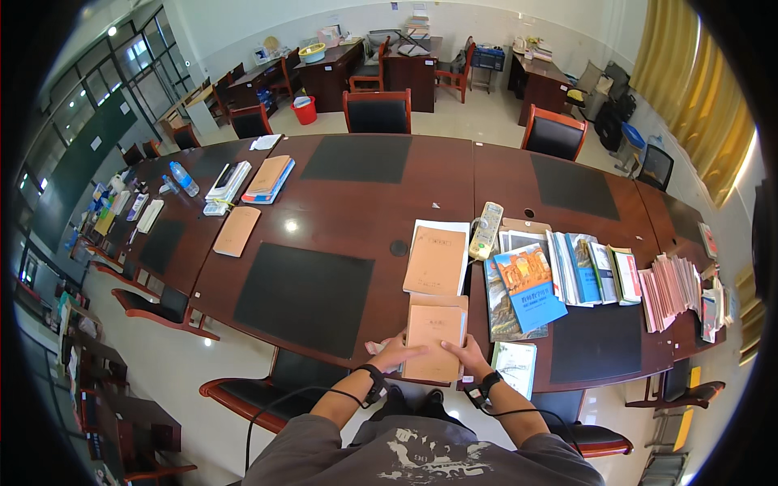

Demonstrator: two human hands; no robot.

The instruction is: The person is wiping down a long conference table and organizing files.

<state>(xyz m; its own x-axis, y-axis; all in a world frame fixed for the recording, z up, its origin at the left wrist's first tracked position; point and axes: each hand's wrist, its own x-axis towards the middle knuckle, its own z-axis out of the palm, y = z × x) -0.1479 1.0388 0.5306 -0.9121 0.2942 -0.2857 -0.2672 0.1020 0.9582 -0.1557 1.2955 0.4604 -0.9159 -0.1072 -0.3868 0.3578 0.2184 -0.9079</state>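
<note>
A stack of tan paper-covered notebooks is gripped at the near edge of the table, between my two hands. My left hand clasps its left side, thumb on the top cover. On the right side my right hand does the same. Directly beyond lies another pile with a tan notebook on top and white paper under it. A pinkish crumpled item shows beside my left hand. Right of my right hand lies a booklet with a pale drawn cover. What is under the held stack is hidden.
A power strip lies past blue-covered textbooks at right. Further right stand a row of books and pink booklets. Leftward on the wooden table are a tan notebook and a water bottle. Chairs flank me.
</note>
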